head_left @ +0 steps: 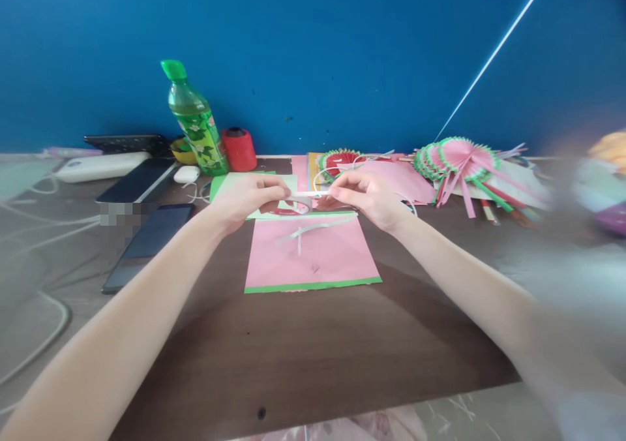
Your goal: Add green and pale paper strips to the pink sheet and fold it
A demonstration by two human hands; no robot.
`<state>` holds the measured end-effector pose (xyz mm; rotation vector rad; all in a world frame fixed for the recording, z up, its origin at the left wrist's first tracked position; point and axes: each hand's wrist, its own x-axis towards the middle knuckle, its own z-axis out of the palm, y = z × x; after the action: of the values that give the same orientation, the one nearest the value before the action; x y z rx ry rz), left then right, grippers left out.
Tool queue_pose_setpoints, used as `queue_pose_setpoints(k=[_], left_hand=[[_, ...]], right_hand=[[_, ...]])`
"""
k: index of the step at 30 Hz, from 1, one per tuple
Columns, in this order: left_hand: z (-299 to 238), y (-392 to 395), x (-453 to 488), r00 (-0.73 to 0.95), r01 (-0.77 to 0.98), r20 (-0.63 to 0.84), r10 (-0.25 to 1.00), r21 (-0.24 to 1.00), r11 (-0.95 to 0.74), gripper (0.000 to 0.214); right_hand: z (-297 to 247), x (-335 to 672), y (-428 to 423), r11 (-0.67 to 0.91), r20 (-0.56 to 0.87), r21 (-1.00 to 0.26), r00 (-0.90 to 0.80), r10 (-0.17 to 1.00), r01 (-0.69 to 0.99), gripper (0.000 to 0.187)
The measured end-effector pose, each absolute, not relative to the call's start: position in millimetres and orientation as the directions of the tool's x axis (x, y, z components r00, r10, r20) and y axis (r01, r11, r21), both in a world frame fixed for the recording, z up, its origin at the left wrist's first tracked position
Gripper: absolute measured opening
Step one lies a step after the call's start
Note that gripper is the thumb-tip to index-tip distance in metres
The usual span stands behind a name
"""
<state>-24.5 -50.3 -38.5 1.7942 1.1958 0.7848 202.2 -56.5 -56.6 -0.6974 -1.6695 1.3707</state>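
Note:
My left hand (252, 196) and my right hand (364, 196) are both raised over the far edge of a pink paper sheet (310, 255) that has a green strip along its near edge. Between their pinched fingertips stretches a short white strip (308, 194), pulled from a small roll of tape (293, 206) under my left fingers. Loose white strips (313, 229) lie on the pink sheet. A light green sheet (235, 183) lies behind my left hand.
The dark wooden table (313, 356) holds a green bottle (195, 120), a red thread spool (239, 149), several pink-and-green folded paper fans (460, 157), two dark phones (147, 239), a white power bank (100, 166) and cables at the left. A blue wall stands behind.

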Motion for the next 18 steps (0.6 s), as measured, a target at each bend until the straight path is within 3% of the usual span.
queue_pose_setpoints(k=[9, 18], left_hand=[[-34.1, -53.9, -22.0, 0.395, 0.598, 0.091, 0.914, 0.73, -0.331, 0.012], [-34.8, -53.3, -19.9, 0.519, 0.593, 0.14, 0.843, 0.651, -0.474, 0.011]], right_hand=[[-57.1, 200.8, -56.6, 0.271, 0.259, -0.961, -0.499, 0.827, -0.051, 0.019], [-55.3, 199.4, -55.6, 0.095, 0.187, -0.976, -0.53, 0.827, -0.197, 0.011]])
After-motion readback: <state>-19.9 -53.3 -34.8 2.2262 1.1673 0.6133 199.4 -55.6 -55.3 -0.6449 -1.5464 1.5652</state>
